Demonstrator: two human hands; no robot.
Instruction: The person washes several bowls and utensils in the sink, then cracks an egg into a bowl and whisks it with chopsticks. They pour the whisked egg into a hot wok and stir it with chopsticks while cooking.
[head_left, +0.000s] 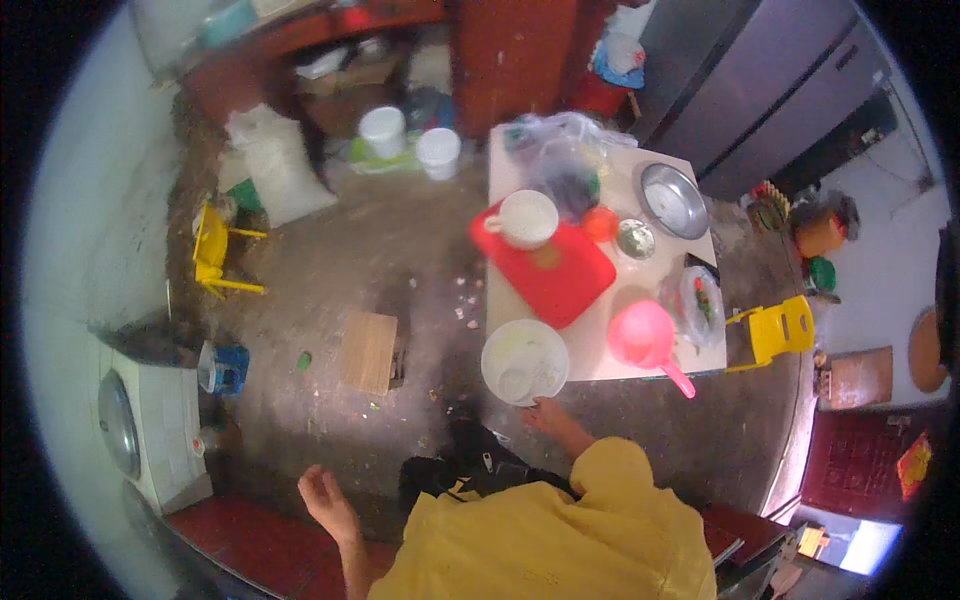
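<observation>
My right hand has its fingers at the near rim of a whitish translucent plastic basin and appears to grip it. The basin is at the near left corner of a pale-topped table, reaching past its edges. Inside lie a small round pale dish or bowl and some wet-looking bits. My left hand is held out low on the left, empty, its fingers loosely bent. Beyond the basin lies a red cutting board with a white cup or mug on it. A pink plastic ladle sits to the right.
The table also bears a steel basin, a small metal bowl, an orange-red bowl and plastic bags. A low wooden stool and yellow chairs stand on the floor. White buckets are farther back.
</observation>
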